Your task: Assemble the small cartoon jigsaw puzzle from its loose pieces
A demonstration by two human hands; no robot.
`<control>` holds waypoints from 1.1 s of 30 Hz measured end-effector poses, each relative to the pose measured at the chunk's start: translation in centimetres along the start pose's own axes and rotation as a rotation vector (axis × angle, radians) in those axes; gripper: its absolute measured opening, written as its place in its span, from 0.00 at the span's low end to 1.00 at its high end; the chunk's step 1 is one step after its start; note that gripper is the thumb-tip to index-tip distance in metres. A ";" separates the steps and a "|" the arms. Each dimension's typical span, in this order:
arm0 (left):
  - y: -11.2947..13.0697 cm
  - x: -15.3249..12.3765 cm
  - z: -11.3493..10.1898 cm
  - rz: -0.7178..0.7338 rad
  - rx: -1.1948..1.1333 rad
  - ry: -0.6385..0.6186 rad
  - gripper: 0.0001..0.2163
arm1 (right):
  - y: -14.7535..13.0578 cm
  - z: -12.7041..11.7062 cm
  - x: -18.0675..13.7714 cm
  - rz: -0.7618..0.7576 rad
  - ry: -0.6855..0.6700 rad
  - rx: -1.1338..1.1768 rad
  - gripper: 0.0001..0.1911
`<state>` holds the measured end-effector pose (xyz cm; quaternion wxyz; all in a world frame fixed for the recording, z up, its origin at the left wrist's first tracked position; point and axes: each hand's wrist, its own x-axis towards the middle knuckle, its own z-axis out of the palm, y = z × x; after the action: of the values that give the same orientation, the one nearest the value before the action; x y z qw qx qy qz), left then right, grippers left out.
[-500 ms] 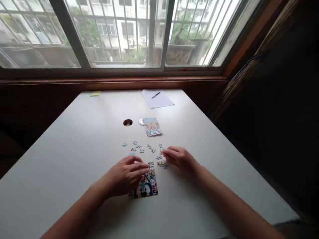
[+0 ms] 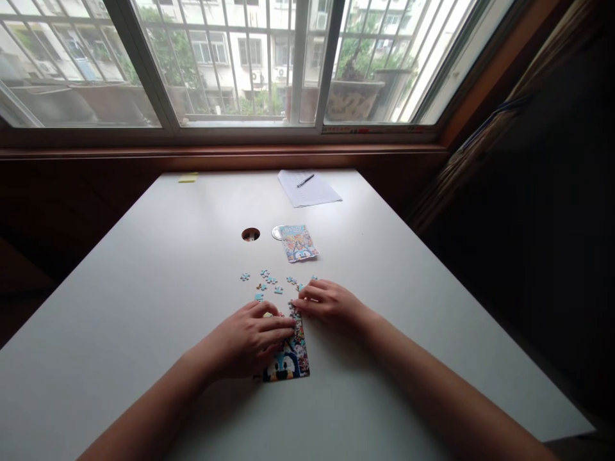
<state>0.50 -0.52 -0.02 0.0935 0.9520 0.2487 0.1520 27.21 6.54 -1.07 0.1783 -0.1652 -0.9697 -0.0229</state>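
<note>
A partly assembled jigsaw puzzle (image 2: 298, 358) with a dark blue cartoon face lies on the white table near me. Across its left and upper part rests my left hand (image 2: 252, 336), fingers stretched out and covering some of the picture. My right hand (image 2: 331, 302) is at the puzzle's upper right corner, thumb and fingertips pinched on a puzzle piece (image 2: 291, 304) that is partly hidden. Loose puzzle pieces (image 2: 271, 280) in light blue and mixed colours are scattered just beyond both hands. Other pieces near the right hand are covered by it.
Behind the pieces lies a printed picture sheet (image 2: 300, 244), overlapping a silvery round cover (image 2: 277, 233). A round hole (image 2: 250, 235) opens in the table (image 2: 144, 288). Farther back are papers (image 2: 307, 192) with a pen (image 2: 305, 180) and yellow sticky notes (image 2: 188, 177), below a barred window.
My right hand has moved left from the loose pieces to the puzzle's upper right corner. The left hand stays on the puzzle. The whole view has shifted slightly.
</note>
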 end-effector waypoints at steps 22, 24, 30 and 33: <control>0.4 0.0 -0.2 0.002 0.051 0.003 0.22 | -0.9 0.1 -0.4 0.249 0.073 0.204 0.12; 0.4 -0.1 -0.1 -0.002 0.054 0.000 0.21 | -0.9 0.0 -0.4 0.245 0.074 0.213 0.13; 0.4 -0.1 -0.2 -0.006 0.060 -0.007 0.21 | -1.0 -0.1 -0.3 0.250 0.067 0.234 0.12; 0.5 -0.1 -0.4 -0.010 0.072 -0.007 0.21 | -1.2 -0.1 -0.1 0.287 0.046 0.234 0.12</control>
<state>0.48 -0.92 0.46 0.0611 0.9539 0.2586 0.1393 26.91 5.36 -0.96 0.2200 -0.2792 -0.9280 0.1118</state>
